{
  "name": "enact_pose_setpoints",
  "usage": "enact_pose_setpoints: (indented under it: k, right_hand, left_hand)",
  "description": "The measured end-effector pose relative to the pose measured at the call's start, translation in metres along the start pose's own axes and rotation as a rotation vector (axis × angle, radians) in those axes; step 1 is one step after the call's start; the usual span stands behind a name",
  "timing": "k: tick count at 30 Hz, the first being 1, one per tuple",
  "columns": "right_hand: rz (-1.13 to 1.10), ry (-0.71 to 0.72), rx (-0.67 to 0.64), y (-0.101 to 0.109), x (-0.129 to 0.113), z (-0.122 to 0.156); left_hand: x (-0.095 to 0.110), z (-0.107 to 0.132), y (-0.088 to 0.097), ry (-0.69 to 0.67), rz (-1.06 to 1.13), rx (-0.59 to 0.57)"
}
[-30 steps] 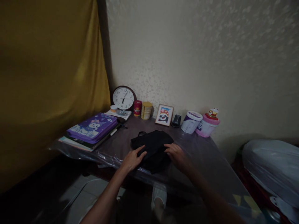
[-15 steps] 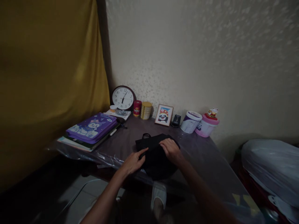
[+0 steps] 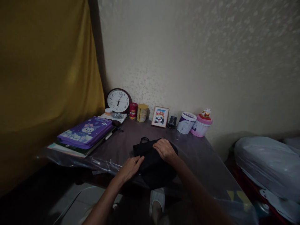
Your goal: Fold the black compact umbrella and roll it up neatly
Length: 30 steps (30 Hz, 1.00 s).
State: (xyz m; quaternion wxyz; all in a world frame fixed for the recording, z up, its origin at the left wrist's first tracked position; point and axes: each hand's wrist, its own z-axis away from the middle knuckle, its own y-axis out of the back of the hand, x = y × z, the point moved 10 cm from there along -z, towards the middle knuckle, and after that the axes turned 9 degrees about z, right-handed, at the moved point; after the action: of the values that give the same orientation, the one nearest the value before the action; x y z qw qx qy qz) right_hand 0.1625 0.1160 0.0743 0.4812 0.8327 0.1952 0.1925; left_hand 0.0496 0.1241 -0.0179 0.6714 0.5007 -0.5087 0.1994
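A black cloth bag [image 3: 152,164] with a small loop handle lies near the front edge of a dark table [image 3: 197,156] covered in clear plastic. My left hand [image 3: 130,167] rests on the bag's left side with fingers curled and pinching the fabric. My right hand [image 3: 165,150] lies on top of the bag near its upper edge, fingers bent over the cloth. The bag's lower part hangs over the table edge.
A purple cartoon case [image 3: 85,132] lies on books at the left. Along the wall stand a clock [image 3: 117,100], a red tin [image 3: 133,110], a gold tin [image 3: 142,112], a panda picture [image 3: 160,116], a white tub [image 3: 186,122] and a pink tub [image 3: 201,125]. Yellow curtain [image 3: 42,78] left; plastic-wrapped bundle [image 3: 269,165] right.
My right hand has moved up onto the bag's upper edge and the bag has been folded narrower. My left hand has slid in along the bag's left side. The view has shifted slightly.
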Motion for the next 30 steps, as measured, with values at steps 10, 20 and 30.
enact_pose_setpoints:
  k: [10, 20, 30]
  right_hand:
    - [-0.393, -0.547, 0.03, 0.003, 0.104, 0.053]
    - [-0.467, -0.499, 0.031, 0.0, 0.114, 0.068]
    - [-0.499, -0.581, 0.173, 0.005, 0.12, 0.063]
  left_hand:
    - [-0.002, -0.001, 0.003, -0.013, -0.005, 0.032]
    - [-0.003, -0.002, 0.007, -0.005, -0.038, 0.049]
    - [0.006, 0.001, 0.004, -0.02, -0.166, 0.085]
